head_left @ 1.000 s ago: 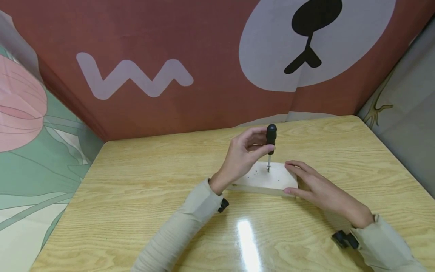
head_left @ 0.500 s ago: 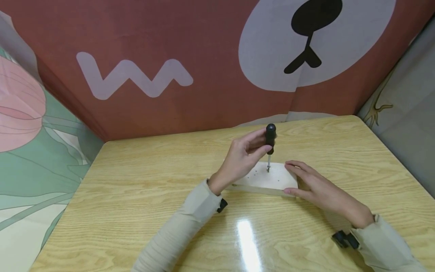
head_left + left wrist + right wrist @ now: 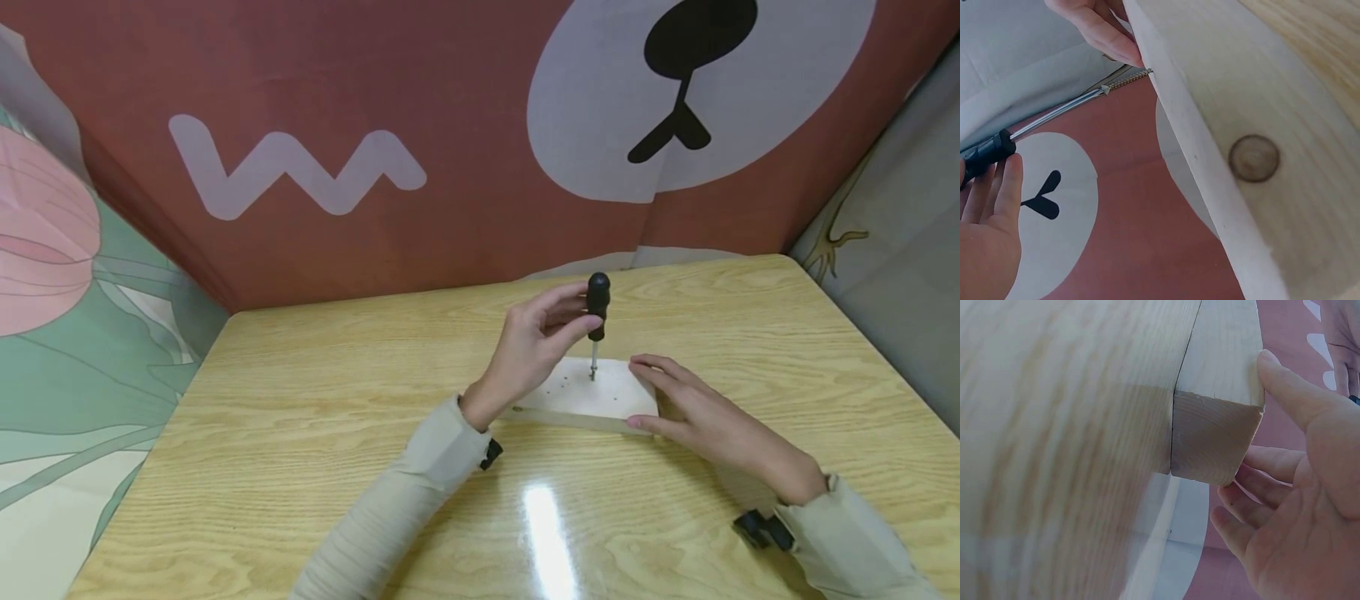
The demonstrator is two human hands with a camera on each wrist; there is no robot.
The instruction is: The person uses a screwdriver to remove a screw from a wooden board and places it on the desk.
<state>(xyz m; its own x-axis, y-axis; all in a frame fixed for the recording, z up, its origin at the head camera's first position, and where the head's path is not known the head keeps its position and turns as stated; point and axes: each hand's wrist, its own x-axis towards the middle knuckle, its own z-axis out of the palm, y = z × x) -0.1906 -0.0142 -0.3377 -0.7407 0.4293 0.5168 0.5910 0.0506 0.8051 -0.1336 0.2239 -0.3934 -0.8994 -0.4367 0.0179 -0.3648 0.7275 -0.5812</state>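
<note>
My left hand (image 3: pixel 521 350) grips the black handle of a screwdriver (image 3: pixel 598 293), which stands upright over a pale wooden block (image 3: pixel 573 402). In the left wrist view, the screwdriver's tip meets the head of a threaded screw (image 3: pixel 1127 81), whose point is at the block's top face. Most of the screw's thread shows above the wood. Several small dark holes dot that face, and a round knot (image 3: pixel 1254 158) marks the side. My right hand (image 3: pixel 701 412) holds the block's right end, thumb at the near edge and fingers at the far one.
The block lies on a wood-grain table (image 3: pixel 315 450) with a bright light reflection in front. A reddish printed cloth (image 3: pixel 450 242) hangs along the table's back edge, and more printed cloth (image 3: pixel 892 242) stands at the sides.
The screwdriver's handle has tilted very slightly and come back, with small shifts of the left thumb on it. The right hand and the block stay in place.
</note>
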